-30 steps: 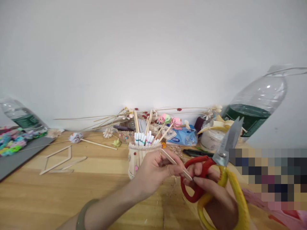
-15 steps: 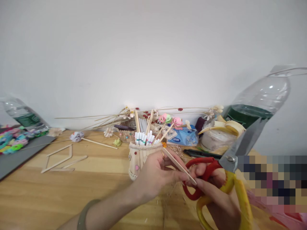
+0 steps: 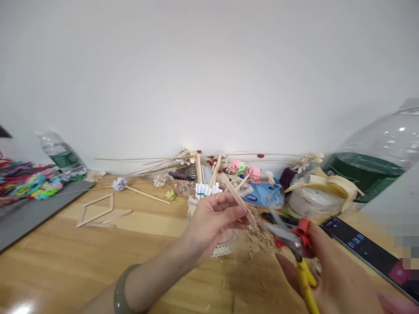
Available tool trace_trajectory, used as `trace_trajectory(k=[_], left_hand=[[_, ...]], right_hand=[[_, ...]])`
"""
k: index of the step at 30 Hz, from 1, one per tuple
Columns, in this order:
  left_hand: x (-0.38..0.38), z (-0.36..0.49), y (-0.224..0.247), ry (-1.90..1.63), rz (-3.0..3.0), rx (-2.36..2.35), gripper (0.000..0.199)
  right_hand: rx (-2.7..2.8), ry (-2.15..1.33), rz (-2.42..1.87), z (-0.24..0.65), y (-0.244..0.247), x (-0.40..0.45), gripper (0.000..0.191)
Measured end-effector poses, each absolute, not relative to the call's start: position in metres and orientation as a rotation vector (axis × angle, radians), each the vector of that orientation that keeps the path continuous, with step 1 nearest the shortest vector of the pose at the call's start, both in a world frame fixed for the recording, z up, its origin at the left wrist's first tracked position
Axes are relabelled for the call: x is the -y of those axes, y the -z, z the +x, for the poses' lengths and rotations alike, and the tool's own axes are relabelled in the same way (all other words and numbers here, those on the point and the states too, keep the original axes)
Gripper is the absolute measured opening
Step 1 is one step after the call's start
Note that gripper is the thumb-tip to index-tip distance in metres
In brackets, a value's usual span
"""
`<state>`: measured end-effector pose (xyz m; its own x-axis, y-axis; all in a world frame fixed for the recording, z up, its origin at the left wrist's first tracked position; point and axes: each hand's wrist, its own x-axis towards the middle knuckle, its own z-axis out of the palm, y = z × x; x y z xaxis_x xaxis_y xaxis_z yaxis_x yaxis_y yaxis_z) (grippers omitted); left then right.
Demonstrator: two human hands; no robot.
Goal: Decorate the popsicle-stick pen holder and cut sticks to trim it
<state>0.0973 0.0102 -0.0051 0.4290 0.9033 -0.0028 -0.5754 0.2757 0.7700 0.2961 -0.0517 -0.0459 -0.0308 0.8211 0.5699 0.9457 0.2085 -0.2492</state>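
A flat wooden stick (image 3: 238, 199) is pinched in my left hand (image 3: 214, 222), slanting down to the right. My right hand (image 3: 334, 261) is closed on a pair of scissors (image 3: 294, 244) with red and yellow handles. Their blades are apart and point up and left, towards the stick's lower end. Behind my left hand stands a holder covered in wooden sticks, with a lace trim (image 3: 224, 249), partly hidden. White-capped markers (image 3: 207, 190) and more sticks stick up out of it.
Sticks laid in an outline (image 3: 94, 215) and a paper flower (image 3: 120, 184) lie on the left. Dried flowers, a blue packet (image 3: 266, 192), a banana peel (image 3: 322, 183) and bottles line the wall. At right lies a phone (image 3: 363, 246); wood scraps (image 3: 258, 233) litter the middle.
The scissors have swung round in my right hand, from blades up and right to blades towards the stick. My hands have moved apart, and the view has shifted, showing the phone.
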Motion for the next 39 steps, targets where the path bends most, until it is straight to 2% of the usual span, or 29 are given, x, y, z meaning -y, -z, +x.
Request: trace_trajectory(k=[4, 13, 17, 25, 31, 39], left_hand=[[-0.01, 0.098, 0.004, -0.987, 0.676, -0.434, 0.02], [-0.01, 0.099, 0.006, -0.882, 0.654, -0.424, 0.022], [-0.01, 0.098, 0.005, -0.853, 0.651, -0.446, 0.024], [-0.009, 0.097, 0.003, -0.815, 0.674, -0.546, 0.025], [-0.008, 0.097, 0.004, -0.794, 0.705, -0.526, 0.025], [-0.005, 0.098, 0.001, -0.799, 0.699, -0.528, 0.025]], right_hand=[[2.007, 0.626, -1.569, 0.293, 0.047, 0.051, 0.028], [1.953, 0.776, -1.57, 0.298, 0.049, 0.051, 0.025], [1.959, 0.779, -1.565, 0.299, 0.048, 0.053, 0.029], [2.019, 0.698, -1.597, 0.3, 0.041, 0.059, 0.023], [2.07, 0.665, -1.514, 0.308, 0.046, 0.056, 0.03], [2.04, 0.609, -1.485, 0.307, 0.047, 0.058, 0.028]])
